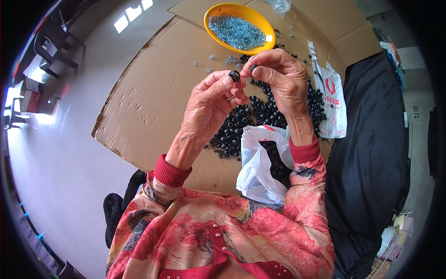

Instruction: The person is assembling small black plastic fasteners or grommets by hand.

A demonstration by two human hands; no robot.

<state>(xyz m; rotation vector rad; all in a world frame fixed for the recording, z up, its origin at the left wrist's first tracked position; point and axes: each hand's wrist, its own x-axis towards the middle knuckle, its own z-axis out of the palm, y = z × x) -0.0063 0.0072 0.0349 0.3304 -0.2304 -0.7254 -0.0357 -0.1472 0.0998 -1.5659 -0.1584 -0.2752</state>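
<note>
Pinched between thumb and fingers of my left hand [211, 95] is a round black part with a hole [234, 76], its opening turned upward. Close beside it, my right hand [281, 79] grips a small dark piece [253, 68] between thumb and forefinger. Both hands are raised over the cardboard, their fingertips nearly meeting. Below them spreads a heap of black round parts [231, 132], partly hidden by my right wrist. Beyond the hands, a yellow bowl [271, 41] holds many small clear-blue pieces [237, 32].
An opened white plastic bag [253, 172] with more black parts inside stands near my body. Another white bag [335, 100] lies flat at the right of the cardboard sheet [144, 88]. Black cloth [371, 149] covers the right side. Loose clear-blue pieces [231, 60] lie before the bowl.
</note>
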